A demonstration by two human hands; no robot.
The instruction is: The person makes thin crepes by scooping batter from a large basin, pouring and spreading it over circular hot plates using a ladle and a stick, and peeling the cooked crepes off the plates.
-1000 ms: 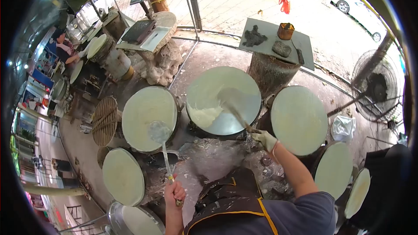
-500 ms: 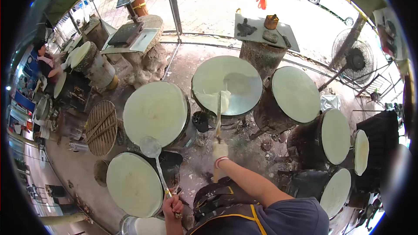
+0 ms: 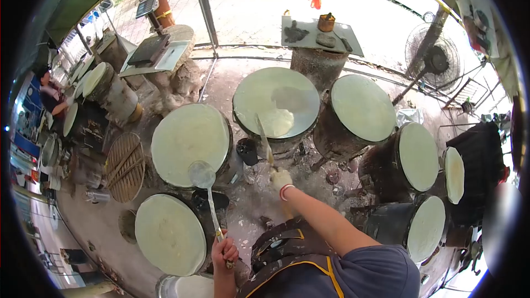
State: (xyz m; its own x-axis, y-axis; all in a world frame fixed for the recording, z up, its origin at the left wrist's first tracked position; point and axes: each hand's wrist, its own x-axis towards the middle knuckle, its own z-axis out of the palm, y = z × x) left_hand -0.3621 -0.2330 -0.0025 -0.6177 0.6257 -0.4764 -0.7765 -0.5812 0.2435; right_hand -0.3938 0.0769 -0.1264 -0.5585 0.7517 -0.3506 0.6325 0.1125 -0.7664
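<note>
No text, label, brand or number could be read. The panel (image 3: 147, 7) on the post was too small for this, and the hanging white sheet (image 3: 478, 19) was too blurred.

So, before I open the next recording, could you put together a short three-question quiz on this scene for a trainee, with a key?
1. True or false: the right hand, which holds a paddle, wears a glove.

2. Fill in the blank: the left hand holds a ____.

3. Multiple choice: where does the pan under the paddle's blade show a patch bare of batter?
A) towards the picture's left
B) towards the picture's right
C) nowhere

Key: 1. True. 2. Ladle. 3. B.
</note>
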